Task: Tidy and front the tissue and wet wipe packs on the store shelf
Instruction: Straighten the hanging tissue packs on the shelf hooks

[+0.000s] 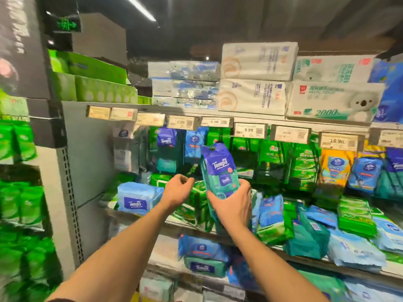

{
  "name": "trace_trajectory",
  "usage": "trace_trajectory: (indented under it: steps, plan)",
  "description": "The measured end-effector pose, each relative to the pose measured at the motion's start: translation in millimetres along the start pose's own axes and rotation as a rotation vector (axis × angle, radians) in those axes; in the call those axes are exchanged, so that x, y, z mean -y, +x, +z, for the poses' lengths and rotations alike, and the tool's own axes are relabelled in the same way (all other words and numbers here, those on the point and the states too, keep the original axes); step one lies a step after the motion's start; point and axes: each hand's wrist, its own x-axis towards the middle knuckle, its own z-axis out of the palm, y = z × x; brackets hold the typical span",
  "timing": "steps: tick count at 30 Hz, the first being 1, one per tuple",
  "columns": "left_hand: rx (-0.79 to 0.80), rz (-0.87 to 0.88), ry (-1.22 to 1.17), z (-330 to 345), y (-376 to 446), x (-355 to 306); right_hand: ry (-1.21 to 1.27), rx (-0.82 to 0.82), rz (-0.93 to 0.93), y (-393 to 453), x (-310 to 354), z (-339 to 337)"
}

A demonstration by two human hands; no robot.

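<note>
The right hand (pixel 232 204) is clamped around the lower half of a blue-and-teal Tempo wipe pack (pixel 219 168), whose long axis stands nearly upright, top leaning slightly left. The left hand (pixel 177 189) hovers just left of it, loosely curled and empty. The standing Tempo row (pixel 168 149) lies beyond and up-left of the grip, so the pack likely goes there.

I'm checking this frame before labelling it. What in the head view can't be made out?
- Lower part of the Tempo pack: covered by the right hand.
- Whether the left hand holds anything: curled fingers hide the palm.
- Left price tags: blurred, unreadable.
- Green packs at far left: motion blur, print illegible.
- Packs on the lowest shelf: cut off by the bottom edge.
</note>
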Motion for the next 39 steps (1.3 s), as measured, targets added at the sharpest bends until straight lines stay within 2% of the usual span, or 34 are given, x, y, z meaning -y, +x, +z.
trace_trajectory:
  steps: [6,13,24,39]
  plan:
    - [0.033,0.079,0.121,-90.5,55.1,61.2,-0.091,-0.051,0.031,-30.6,68.3,112.8]
    - [0.018,0.090,0.137,-165.1,96.7,97.8,-0.111,-0.076,0.052,-29.6,135.6,188.8]
    - [0.081,0.116,0.145,-191.9,122.0,121.1,-0.145,-0.189,0.021,-24.7,159.0,226.6]
    - [0.095,0.108,0.149,-203.1,141.8,143.1,-0.171,-0.175,0.005,-8.2,165.4,248.7]
